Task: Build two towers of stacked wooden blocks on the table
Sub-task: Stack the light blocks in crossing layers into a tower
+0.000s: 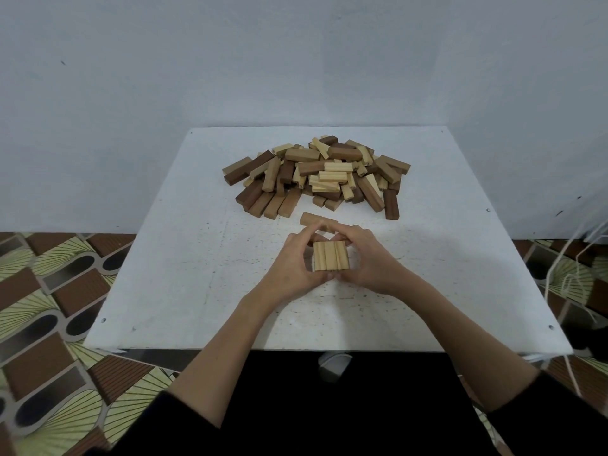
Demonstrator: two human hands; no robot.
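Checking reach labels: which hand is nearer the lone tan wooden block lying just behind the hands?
Right. The right hand has fingertips touching the lone tan wooden block's near edge; the left hand sits slightly further left and nearer the person.

The desk point(184, 258) is white, speckled with small dark flecks. Toward its far side lies a pile of blocks point(316, 174) in mixed wood tones: pale cream-yellow, mid tan and dark reddish brown. Just nearer than the pile lies a single tan block point(317, 219). Nearer still, three pale blocks point(331, 256) show light yellowish wood with fine grain lines, side by side. Behind the desk the wall point(263, 60) is plain pale blue-grey. Left of the desk the floor point(49, 291) carries a pattern of brown rectangles, dark oval shapes with grey borders and yellow-green fans of thin radiating lines. At the desk's near edge the sleeves point(559, 419) are black.
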